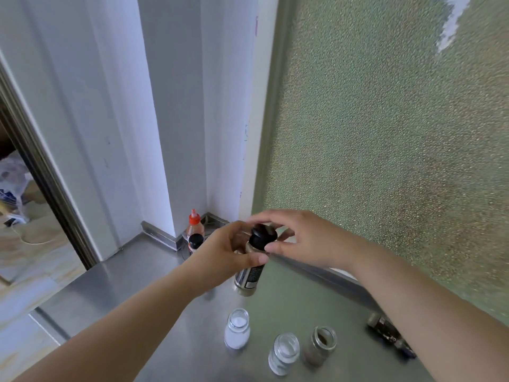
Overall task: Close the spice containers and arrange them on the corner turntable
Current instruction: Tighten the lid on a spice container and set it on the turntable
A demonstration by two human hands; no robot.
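My left hand point(220, 257) grips a tall spice bottle point(249, 277) above the steel counter point(137, 293). My right hand point(297, 238) pinches the bottle's black cap point(263, 236), which sits on its neck. Below stand three lidless glass jars: one with white powder point(237, 328), one clear with a little white point(283, 352), one with dark spice point(321, 344). In the far corner a red-capped sauce bottle point(195, 226) and a black-capped bottle point(195, 242) stand together; whatever they stand on is hidden.
A dark bottle point(391, 333) lies on its side at the right, partly behind my right forearm. Frosted green glass point(385, 133) runs along the right, a white wall column point(176, 119) stands behind. The counter's left edge drops to a tiled floor.
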